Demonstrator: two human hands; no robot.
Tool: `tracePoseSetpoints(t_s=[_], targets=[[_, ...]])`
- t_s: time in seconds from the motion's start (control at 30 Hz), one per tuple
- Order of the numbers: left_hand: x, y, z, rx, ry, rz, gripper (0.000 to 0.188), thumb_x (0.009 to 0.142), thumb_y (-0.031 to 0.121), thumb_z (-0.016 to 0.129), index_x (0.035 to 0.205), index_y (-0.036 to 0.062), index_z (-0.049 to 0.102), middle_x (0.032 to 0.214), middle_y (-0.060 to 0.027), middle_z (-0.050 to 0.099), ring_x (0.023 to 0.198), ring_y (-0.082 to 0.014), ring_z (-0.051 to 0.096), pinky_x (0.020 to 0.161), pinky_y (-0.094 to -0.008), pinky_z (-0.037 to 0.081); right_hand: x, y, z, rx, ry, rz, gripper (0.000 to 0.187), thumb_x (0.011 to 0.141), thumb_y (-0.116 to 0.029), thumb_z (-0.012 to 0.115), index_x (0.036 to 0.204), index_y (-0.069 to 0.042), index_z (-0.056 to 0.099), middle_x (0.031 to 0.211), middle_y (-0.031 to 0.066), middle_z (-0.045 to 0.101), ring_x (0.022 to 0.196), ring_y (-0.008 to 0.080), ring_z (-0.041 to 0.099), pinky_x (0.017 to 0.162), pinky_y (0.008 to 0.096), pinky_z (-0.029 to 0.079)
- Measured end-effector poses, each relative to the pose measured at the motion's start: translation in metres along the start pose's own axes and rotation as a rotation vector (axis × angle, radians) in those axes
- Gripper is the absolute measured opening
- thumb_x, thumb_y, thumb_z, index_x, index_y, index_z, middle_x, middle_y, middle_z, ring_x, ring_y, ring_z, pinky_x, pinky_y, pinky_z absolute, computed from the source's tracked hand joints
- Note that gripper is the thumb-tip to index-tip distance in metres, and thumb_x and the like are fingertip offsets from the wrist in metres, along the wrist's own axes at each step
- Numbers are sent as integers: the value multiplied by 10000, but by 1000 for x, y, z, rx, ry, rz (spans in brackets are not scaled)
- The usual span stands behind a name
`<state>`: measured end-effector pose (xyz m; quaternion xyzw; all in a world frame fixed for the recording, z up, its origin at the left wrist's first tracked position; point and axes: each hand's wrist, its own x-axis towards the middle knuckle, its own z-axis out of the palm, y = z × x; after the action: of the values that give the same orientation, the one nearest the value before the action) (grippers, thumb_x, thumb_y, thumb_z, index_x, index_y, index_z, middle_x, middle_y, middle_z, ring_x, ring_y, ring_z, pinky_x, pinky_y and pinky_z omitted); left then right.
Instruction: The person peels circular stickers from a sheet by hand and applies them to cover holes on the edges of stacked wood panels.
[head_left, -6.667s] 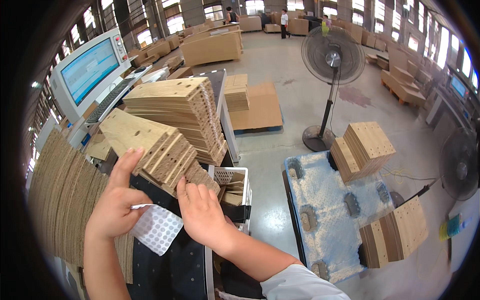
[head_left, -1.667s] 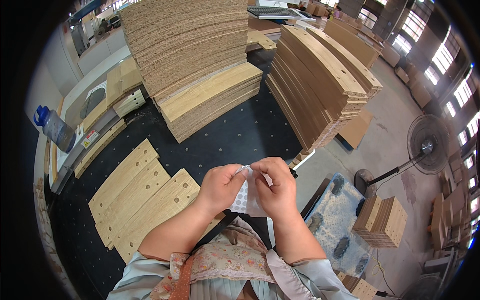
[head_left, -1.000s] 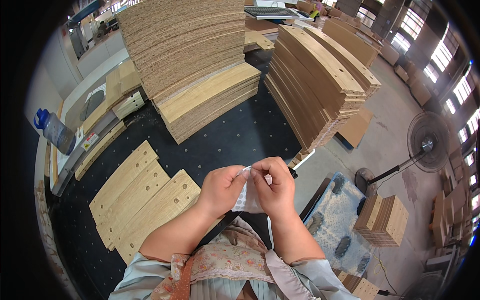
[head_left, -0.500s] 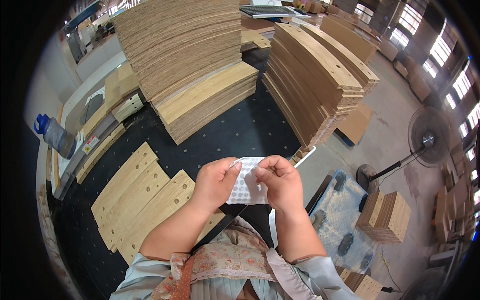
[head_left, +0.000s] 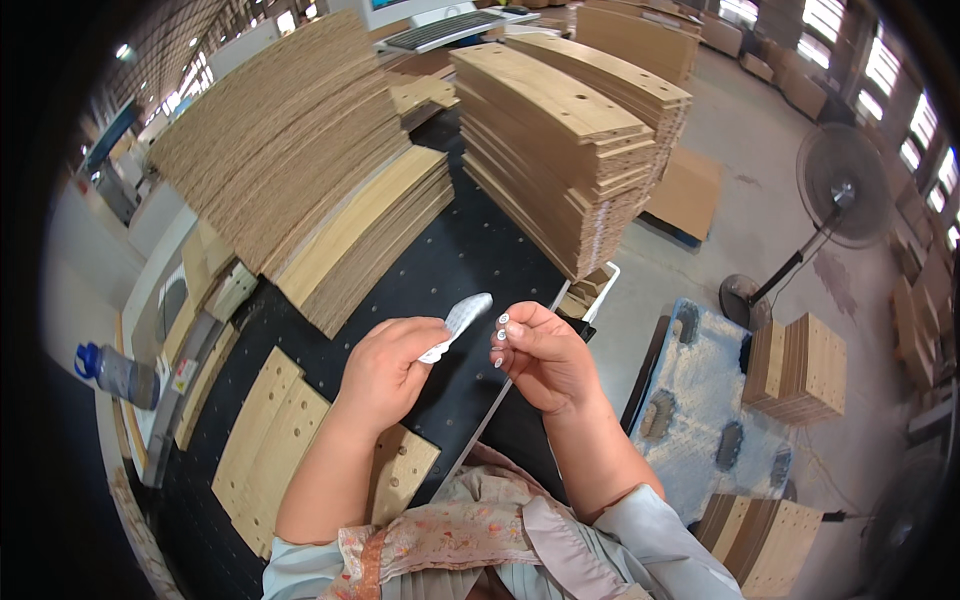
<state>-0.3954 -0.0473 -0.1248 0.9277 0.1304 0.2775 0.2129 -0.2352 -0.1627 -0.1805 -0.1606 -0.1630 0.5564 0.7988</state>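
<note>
My left hand (head_left: 388, 370) is closed round a white sticker sheet (head_left: 462, 324), folded over and tilted up between thumb and fingers. Across a small gap, my right hand (head_left: 548, 352) has its fingers curled and thumb bent in. Several small round white stickers (head_left: 502, 334) show at those fingertips. Below my left forearm lie flat wooden boards (head_left: 265, 440) with drilled holes, and another drilled board (head_left: 402, 470) is partly covered by the forearm. All of these boards rest on the black studded table (head_left: 420, 270).
A tall board stack (head_left: 290, 140) stands at the far left of the table, more stacked boards (head_left: 560, 140) at the far right. A blue-lidded bottle (head_left: 118, 375) is at the left edge. To the right are a standing fan (head_left: 842, 192), a blue dusty pallet (head_left: 700, 390) and a board pile (head_left: 797, 368).
My hands have moved apart. The sheet, held by both before, is now in my left hand only and folded. Round stickers now show on my right fingertips. The view has turned.
</note>
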Motion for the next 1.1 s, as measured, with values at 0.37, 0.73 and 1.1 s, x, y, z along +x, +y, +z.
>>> tracePoseSetpoints(t_s=[0.37,0.73,1.1], targets=[[121,43,-18,345,-277,453,249,575,-17,634,786,111,669,1350,-123,441,1316,-351,292,1050,-433,288,7,-70,-41,105,-44,-313,177,794,40,612,948,-32,560,838,65,606,740,177,604,666,298,494],[218,51,21,435,-342,531,261,585,-63,595,773,96,680,1441,-134,314,1358,-362,210,1098,-457,202,43,-126,-74,169,58,-464,226,756,109,582,927,-38,563,846,58,581,737,163,573,683,299,486],[218,47,33,412,-359,498,177,628,-8,647,778,71,697,1445,-194,273,1350,-368,237,1087,-433,203,74,-146,-63,-529,265,-634,68,788,-32,647,835,-13,600,755,-10,580,689,60,510,634,218,436]])
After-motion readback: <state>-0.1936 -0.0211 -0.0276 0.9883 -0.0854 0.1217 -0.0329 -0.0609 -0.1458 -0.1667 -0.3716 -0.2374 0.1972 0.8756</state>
